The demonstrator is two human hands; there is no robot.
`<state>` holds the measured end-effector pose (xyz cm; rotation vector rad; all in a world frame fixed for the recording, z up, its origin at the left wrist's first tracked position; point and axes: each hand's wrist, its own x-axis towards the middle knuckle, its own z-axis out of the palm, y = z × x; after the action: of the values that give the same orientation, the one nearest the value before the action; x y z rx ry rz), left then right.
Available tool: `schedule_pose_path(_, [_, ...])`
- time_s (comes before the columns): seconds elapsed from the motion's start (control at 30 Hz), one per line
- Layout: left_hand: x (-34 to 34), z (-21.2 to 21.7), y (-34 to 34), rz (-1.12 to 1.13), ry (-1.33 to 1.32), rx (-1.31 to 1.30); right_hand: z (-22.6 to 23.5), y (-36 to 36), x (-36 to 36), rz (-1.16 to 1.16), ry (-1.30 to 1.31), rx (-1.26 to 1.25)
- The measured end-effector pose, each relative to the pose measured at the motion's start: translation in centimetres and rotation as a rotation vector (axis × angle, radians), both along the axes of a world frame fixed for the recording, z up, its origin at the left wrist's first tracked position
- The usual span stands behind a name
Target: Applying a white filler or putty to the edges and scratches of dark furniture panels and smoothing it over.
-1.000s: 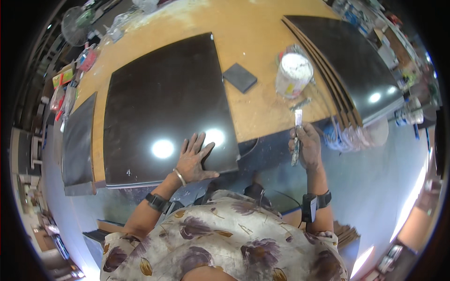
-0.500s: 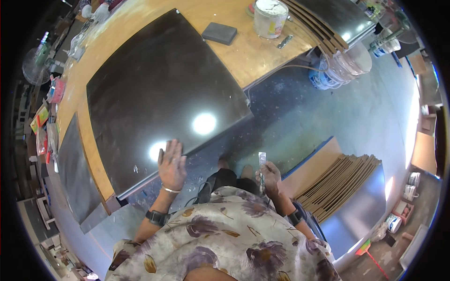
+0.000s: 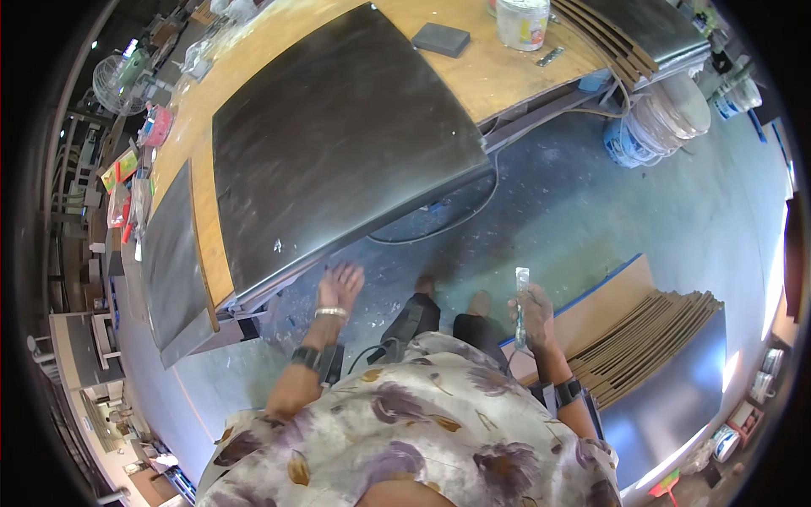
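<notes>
on your far left a smaller dark panel (image 3: 173, 262) leans at the end of the wooden workbench (image 3: 211, 228), below a clutter of small coloured items and a fan (image 3: 114, 80). next comes the big dark sheet (image 3: 338, 144), lying flat on the bench with its near edge overhanging toward you. your left hand (image 3: 340, 286) hangs just below that edge, fingers spread and loose, holding nothing; i cannot tell whether the fingertips touch the rim or fall just short of it.

the sheet looks stiff, broad and fairly heavy, with a smooth, glossy face that would likely be slippery under a flat palm. judging by its span, the overhanging edge and the corners are the sensible places to take hold, with fingers curled under the rim rather than pressing on top, and one hand alone would probably let it tip.

further right your feet stand on the speckled grey floor (image 3: 557, 211). your right hand (image 3: 534, 314) is closed around a narrow, pale scraper-like tool (image 3: 522, 304), held upright with its blade end uppermost, well apart from the sheet. it looks light and rigid, easy to keep in a fist.

on the back of the bench sit a dark block (image 3: 440, 38) and a white tub (image 3: 522, 21). at far right a stack of boards (image 3: 659, 338) lies on the floor.
</notes>
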<state>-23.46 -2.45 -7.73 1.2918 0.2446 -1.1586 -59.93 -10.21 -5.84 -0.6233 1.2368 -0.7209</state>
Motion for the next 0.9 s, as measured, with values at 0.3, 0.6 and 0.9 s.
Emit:
schedule_pose_path(0.3, [0.9, 0.3, -6.6, 0.037, 0.726, -0.85, 1.2, 2.9, -0.9, 0.041, 0.19, -0.082])
schedule_pose_path(0.6, [1.8, 15.5, -13.2, -0.614, -0.12, -0.906, 4.1, 3.6, 2.5, -0.051, 0.188, -0.172])
schedule_pose_path(0.9, [0.7, 19.5, -15.1, -0.706, -0.266, -0.905, 3.0, 3.6, 3.7, -0.101, 0.154, -0.291])
